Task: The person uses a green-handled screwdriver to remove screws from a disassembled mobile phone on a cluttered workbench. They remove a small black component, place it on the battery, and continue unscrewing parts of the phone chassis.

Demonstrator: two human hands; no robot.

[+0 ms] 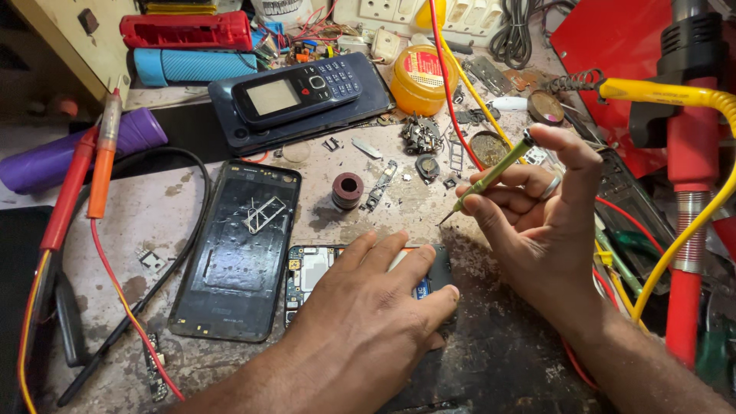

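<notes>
Grey, stained and gritty bench (176, 192), one, strewn with small metal parts. One red hot-air tool (690, 153) upright at the right edge, ribbed metal collar, with one yellow coiled cable (675, 93) crossing it. One black phone back cover (234, 253), flat rectangle with rounded corners, lying left of centre, a thin bent metal frame (264, 215) resting on its inner face. One dark smartphone (307, 115) face down at the rear, with one black keypad phone (295, 92) stacked on top. One opened phone (307, 272), circuit board exposed, lying at the front centre of the bench just beside the back cover; left hand (368, 322) pressed flat on it, fingers spread wide, covering most of it. Right hand (537, 222), one ring on a finger, raised above the bench to the right of the opened phone, fingers pinched narrowly round one slim green-handled screwdriver (494, 175), tip slanting down and left, clear of the phone. Two probes (103, 153), red and orange, slender and tapered, at the left. One purple cylinder (77, 149) beside them. One round yellow tin (422, 77), lidded, at the rear. One small maroon spool (347, 189), cylindrical, at centre.
</notes>
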